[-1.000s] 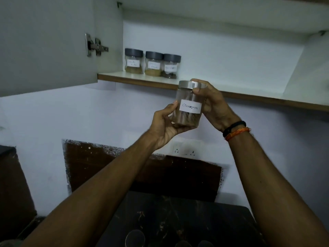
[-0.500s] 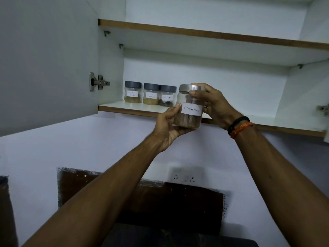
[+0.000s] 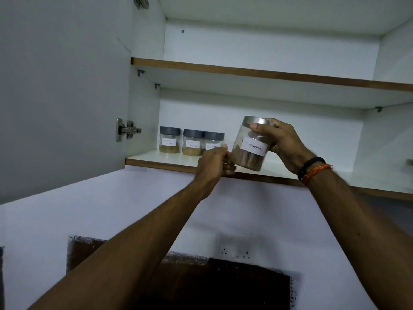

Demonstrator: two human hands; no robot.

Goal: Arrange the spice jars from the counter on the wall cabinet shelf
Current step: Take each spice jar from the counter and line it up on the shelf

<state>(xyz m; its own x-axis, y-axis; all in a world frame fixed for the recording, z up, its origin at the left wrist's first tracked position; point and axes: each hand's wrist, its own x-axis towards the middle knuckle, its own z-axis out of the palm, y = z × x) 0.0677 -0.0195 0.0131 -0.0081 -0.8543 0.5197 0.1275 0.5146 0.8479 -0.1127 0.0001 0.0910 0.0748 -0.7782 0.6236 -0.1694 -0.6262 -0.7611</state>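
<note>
Cabinet door [image 3: 62,90]: swung open at far left, hinge showing on its inner edge.
Done so far: three grey-lidded jars [image 3: 191,140] already stand in a row at the left end of the lower shelf [image 3: 156,161], close together, labels facing out.
Left hand [image 3: 213,165]: raised to the shelf's front edge, fingers curled against the lower left side of the cinnamon jar [image 3: 250,146]; its grip steadies the base, just right of the third grey-lidded jar.
Cinnamon jar: clear with a silver lid, brown pieces inside, tilted with its top leaning right; it is held in the air over the shelf's front edge, not yet set down.
Right hand [image 3: 282,145]: its grip wraps the jar's upper part, thumb on the lid's rim, fingers behind; bands sit on the wrist.
Left to do: by my reading, stand this jar upright beside the row; whether more jars wait on the tabletop cannot be told, as it is out of view.
Upper shelf [image 3: 245,71]: nothing visible on it.
</note>
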